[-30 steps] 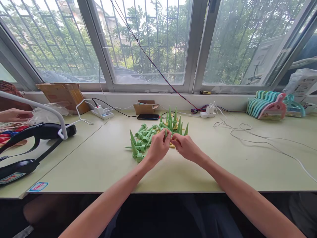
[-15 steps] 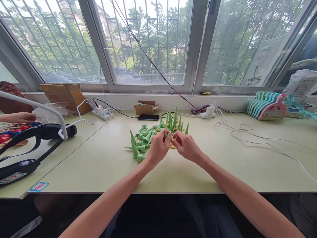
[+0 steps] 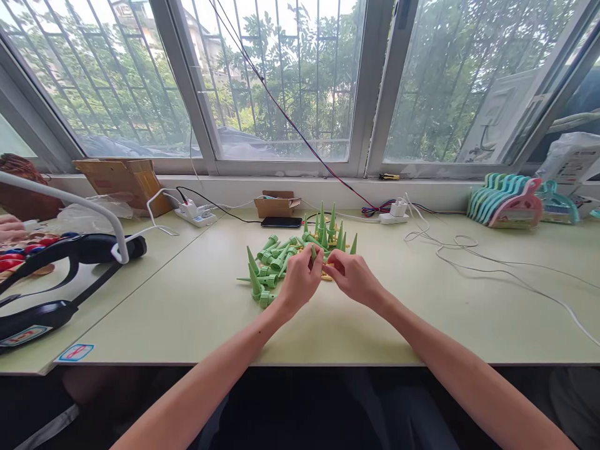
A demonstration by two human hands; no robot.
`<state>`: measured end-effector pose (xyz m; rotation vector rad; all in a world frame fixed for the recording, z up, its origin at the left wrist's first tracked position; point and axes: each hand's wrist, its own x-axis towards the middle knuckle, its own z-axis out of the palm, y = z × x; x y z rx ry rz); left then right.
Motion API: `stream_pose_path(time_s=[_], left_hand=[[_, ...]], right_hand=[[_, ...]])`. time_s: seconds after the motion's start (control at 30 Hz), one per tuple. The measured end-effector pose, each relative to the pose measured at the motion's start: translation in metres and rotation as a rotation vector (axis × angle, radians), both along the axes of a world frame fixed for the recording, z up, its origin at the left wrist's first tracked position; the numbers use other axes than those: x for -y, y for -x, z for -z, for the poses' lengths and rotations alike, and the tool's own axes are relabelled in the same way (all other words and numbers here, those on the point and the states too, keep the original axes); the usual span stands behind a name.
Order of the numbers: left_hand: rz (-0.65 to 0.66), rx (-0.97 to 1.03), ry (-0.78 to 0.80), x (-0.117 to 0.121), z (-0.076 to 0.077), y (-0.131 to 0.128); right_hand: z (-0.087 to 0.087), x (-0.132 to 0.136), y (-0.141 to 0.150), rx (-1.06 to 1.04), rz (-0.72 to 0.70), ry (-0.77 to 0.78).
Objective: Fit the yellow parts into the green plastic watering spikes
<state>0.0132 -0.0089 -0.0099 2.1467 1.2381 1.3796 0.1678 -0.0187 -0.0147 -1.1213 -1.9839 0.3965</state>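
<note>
My left hand (image 3: 302,274) is closed around a green plastic plant watering spike (image 3: 314,252), whose tip pokes up between thumb and fingers. Close beside it, my right hand (image 3: 349,274) is pinched, its fingertips almost meeting the left ones; whatever it grips is hidden by the fingers. On the left lies a heap of loose green spikes (image 3: 268,259) with round collars. Behind my hands several spikes (image 3: 332,220) stand upright, points up, with small yellow parts (image 3: 327,277) among and in front of them.
A black phone (image 3: 281,222) and small cardboard box (image 3: 276,204) sit behind the heap. Power strips (image 3: 194,214) and white cables (image 3: 469,244) run along the back and right. Hangers (image 3: 506,200) stand far right. A black headset strap (image 3: 70,262) and another person's hand (image 3: 12,228) are at left.
My hands stay almost where they were, with only slight finger movement. At the far left, the other person's hand has drawn back toward the frame edge.
</note>
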Motion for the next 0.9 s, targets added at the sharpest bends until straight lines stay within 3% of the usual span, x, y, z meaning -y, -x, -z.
stream_pose_path(time_s=[0.67,0.9], left_hand=[[-0.01,0.009,-0.014,-0.0013,0.0012,0.0001],[-0.017,0.011,-0.02,-0.0003,-0.0003,-0.0003]], right_hand=[[0.0011,-0.0017,-0.0006,0.044,0.028,0.084],[0.0033,-0.0015,-0.0003,0.067,0.031,0.006]])
